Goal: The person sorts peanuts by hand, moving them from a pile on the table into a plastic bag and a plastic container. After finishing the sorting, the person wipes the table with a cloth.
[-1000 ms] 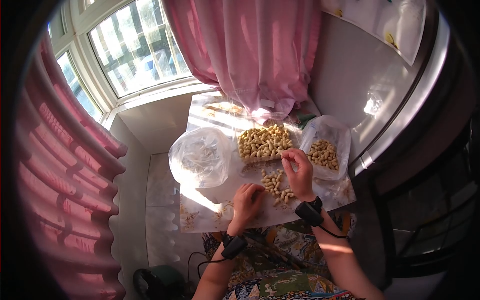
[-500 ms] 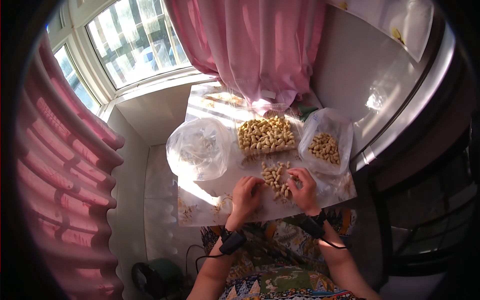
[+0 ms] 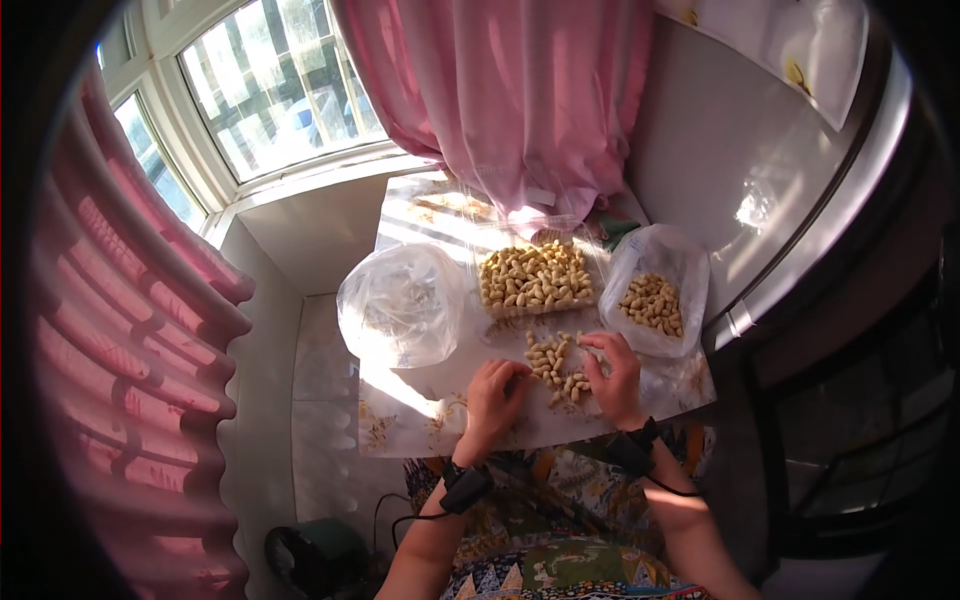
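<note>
Peanuts [image 3: 545, 361]: lying loose on the surface [image 3: 400, 425].
My left hand [image 3: 492, 400]: curling beside them, its grip unclear.
My right hand [image 3: 617, 380]: picking, fingers narrow; I cannot tell if holding one.
Grasp: calling for a light pinch.

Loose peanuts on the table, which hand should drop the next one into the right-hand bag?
Right, I'd judge: the right hand is at the right edge of the loose peanuts, nearer the right-hand plastic bag; the left hand is across the pile.
</note>
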The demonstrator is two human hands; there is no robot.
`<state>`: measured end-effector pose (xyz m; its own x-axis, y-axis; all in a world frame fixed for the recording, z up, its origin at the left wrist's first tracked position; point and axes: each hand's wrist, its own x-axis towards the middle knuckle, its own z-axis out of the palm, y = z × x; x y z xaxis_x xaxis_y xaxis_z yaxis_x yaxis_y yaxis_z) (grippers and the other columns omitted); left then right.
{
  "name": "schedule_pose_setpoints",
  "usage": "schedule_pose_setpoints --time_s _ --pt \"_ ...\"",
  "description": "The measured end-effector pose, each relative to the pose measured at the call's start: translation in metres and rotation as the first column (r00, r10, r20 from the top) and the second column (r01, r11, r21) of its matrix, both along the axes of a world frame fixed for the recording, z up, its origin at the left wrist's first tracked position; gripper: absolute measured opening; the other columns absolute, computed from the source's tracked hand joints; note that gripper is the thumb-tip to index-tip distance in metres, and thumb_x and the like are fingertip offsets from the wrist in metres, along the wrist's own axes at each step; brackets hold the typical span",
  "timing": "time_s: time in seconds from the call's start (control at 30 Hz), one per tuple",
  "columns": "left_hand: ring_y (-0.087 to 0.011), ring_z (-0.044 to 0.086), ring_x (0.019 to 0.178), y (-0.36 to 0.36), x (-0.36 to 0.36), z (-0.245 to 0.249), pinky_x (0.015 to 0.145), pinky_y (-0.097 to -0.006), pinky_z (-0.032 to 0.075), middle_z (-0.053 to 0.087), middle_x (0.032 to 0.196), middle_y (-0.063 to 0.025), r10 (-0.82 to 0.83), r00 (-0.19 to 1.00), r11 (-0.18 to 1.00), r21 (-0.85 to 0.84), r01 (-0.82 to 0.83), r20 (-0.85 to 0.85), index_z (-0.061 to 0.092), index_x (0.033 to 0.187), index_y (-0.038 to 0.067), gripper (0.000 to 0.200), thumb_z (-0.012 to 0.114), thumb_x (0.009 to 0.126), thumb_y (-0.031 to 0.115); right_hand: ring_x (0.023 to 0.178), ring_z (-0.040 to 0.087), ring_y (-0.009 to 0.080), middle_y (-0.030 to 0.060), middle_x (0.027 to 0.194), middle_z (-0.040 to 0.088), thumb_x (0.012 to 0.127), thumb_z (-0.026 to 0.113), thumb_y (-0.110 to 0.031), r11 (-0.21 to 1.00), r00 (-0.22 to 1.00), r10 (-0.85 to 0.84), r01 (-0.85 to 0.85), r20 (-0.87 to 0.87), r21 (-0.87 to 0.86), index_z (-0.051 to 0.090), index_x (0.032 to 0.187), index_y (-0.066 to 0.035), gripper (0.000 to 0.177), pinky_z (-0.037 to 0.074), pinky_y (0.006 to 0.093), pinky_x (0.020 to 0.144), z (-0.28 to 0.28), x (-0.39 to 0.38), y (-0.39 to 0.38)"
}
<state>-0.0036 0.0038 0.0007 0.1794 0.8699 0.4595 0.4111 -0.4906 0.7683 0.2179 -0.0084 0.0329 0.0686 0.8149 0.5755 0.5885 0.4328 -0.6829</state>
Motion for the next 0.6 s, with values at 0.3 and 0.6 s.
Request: schedule_pose_setpoints --time_s 0.3,0.6 --pt "-0.0309 0.066 0.088 0.001 0.0 -0.004 0.077 -0.0409 0.055 0.07 0.092 -0.0085 0.014 1.0 1.0 0.0 -0.014 0.01 0.072 0.098 0.008 0.012 0.075 0.087 0.007 0.094 0.067 0.0366 0.0148 0.09 0.071 0.107 0.055 -0.026 0.993 0.934 0.112 -0.116 0.338 -0.011 0.066 0.102 -0.005 0.024 0.049 0.0485 0.084 0.023 0.003 0.101" --pt "-0.0331 0.067 0.091 -0.001 -0.001 -0.003 0.079 -0.0427 0.054 0.07 0.092 -0.0096 -0.001 0.999 1.0 -0.019 0.002 0.04 0.071 0.098 0.008 0.012 0.074 0.087 0.006 0.093 0.069 0.0409 0.019 0.096 0.072 0.11 0.051 -0.029 0.976 0.976 0.13 -0.096 0.174 -0.194 0.068 0.111 -0.003 0.031 0.053 0.0474 0.081 0.021 0.012 0.121"
